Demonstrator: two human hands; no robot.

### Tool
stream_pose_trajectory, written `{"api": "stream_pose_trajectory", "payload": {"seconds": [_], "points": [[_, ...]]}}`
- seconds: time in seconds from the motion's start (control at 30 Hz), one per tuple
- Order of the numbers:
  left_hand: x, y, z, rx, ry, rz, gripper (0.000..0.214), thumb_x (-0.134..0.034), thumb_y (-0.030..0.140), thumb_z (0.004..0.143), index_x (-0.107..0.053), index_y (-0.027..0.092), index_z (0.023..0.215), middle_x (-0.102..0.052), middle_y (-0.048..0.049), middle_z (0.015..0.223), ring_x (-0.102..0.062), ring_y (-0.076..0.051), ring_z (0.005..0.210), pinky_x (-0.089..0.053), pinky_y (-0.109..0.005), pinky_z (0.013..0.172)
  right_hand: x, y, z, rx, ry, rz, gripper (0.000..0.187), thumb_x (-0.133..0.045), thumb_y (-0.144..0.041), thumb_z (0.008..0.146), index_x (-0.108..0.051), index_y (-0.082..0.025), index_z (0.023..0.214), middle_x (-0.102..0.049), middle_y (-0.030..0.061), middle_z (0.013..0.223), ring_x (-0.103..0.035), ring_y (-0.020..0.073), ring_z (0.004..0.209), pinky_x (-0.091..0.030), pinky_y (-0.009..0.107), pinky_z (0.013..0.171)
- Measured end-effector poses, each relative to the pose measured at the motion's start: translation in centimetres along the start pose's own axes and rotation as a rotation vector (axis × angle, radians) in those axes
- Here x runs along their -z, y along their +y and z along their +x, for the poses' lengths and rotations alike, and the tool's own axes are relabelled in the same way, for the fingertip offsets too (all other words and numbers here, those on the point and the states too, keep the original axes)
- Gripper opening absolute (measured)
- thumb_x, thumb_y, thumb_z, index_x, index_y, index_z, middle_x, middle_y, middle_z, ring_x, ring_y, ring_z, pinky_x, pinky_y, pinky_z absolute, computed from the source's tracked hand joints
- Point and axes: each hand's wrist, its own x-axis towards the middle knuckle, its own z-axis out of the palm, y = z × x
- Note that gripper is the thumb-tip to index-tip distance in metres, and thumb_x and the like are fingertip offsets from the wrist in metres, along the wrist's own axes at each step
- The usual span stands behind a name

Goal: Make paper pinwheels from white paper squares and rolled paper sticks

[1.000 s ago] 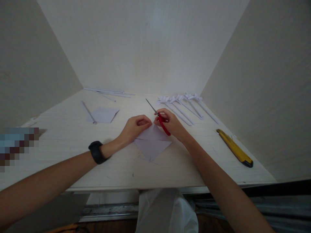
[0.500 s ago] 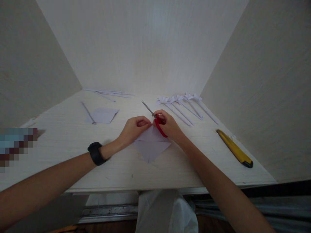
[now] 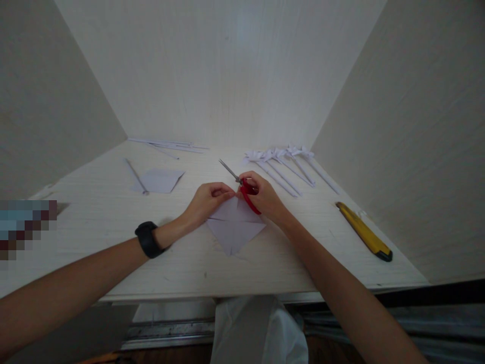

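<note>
A square of white paper (image 3: 234, 230), turned cornerwise with slits running in from its corners, lies in front of me. My left hand (image 3: 215, 194) pinches its far corner between thumb and fingertips. My right hand (image 3: 259, 194) keeps red-handled scissors (image 3: 250, 197) in its palm, the metal blades pointing up and left, away from the paper. The right fingertips also meet the paper's far corner, close to the left ones. Exactly how they grip the corner is too small to make out.
Several paper pinwheels on rolled sticks (image 3: 282, 169) lie at the back right. A yellow utility knife (image 3: 364, 231) rests near the right wall. Thin rolled paper sticks (image 3: 170, 145) are at the back left, with another paper sheet (image 3: 161, 181) and a single stick (image 3: 134, 174) before them.
Both hands remain at the paper's far corner with the scissors still in the right palm. The paper's slits look slightly wider apart; the whole view has shifted a little.
</note>
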Motion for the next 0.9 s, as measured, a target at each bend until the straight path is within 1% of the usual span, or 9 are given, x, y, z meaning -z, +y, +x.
{"api": "stream_pose_trajectory", "payload": {"seconds": [0.17,0.3,0.53,0.7,0.9], "points": [[0.04,-0.08,0.02,0.037,-0.011,-0.022,0.019,-0.069,0.034,0.067,-0.066,0.015,0.07,-0.066,-0.0019,0.065,-0.055,-0.013,0.056,-0.039,-0.024,0.051,0.04,-0.13,-0.04,0.024,-0.004,-0.002,0.026,-0.062,-0.018,0.07,-0.052,-0.023,0.094,-0.062,-0.0008,0.082,-0.058,0.0137,0.075,-0.045,0.026,0.069],[0.1,-0.25,0.06,0.036,-0.03,-0.037,0.02,-0.069,0.034,0.068,-0.066,0.015,0.07,-0.066,-0.0018,0.065,-0.055,-0.013,0.057,-0.039,-0.023,0.051,-0.05,-0.11,-0.11,0.063,-0.008,-0.039,0.027,-0.062,-0.018,0.071,-0.053,-0.023,0.095,-0.062,-0.0007,0.083,-0.058,0.014,0.076,-0.045,0.026,0.069],[0.12,-0.5,0.15,0.047,-0.056,-0.093,0.024,-0.07,0.037,0.069,-0.064,0.014,0.071,-0.064,-0.0011,0.064,-0.054,-0.011,0.054,-0.037,-0.022,0.049,-0.17,-0.02,-0.14,0.1,0.028,-0.044,0.028,-0.062,-0.015,0.07,-0.054,-0.022,0.096,-0.062,-0.0008,0.083,-0.057,0.0136,0.076,-0.043,0.026,0.068],[0.12,-0.42,0.05,0.026,-0.057,-0.096,0.024,-0.07,0.037,0.069,-0.063,0.014,0.071,-0.063,-0.0005,0.062,-0.052,-0.01,0.053,-0.035,-0.021,0.047,-0.07,-0.16,-0.16,0.077,0.029,0.016,0.027,-0.064,-0.016,0.069,-0.054,-0.022,0.093,-0.061,-0.0015,0.079,-0.057,0.0129,0.072,-0.043,0.025,0.066],[0.08,-0.27,-0.05,-0.008,-0.08,-0.109,0.023,-0.069,0.037,0.07,-0.061,0.015,0.07,-0.061,0.001,0.06,-0.051,-0.01,0.051,-0.034,-0.021,0.047,-0.05,-0.69,-0.21,0.019,0.038,0.104,0.028,-0.071,-0.026,0.068,-0.054,-0.021,0.09,-0.06,-0.0024,0.074,-0.054,0.0112,0.064,-0.041,0.024,0.06]]}}
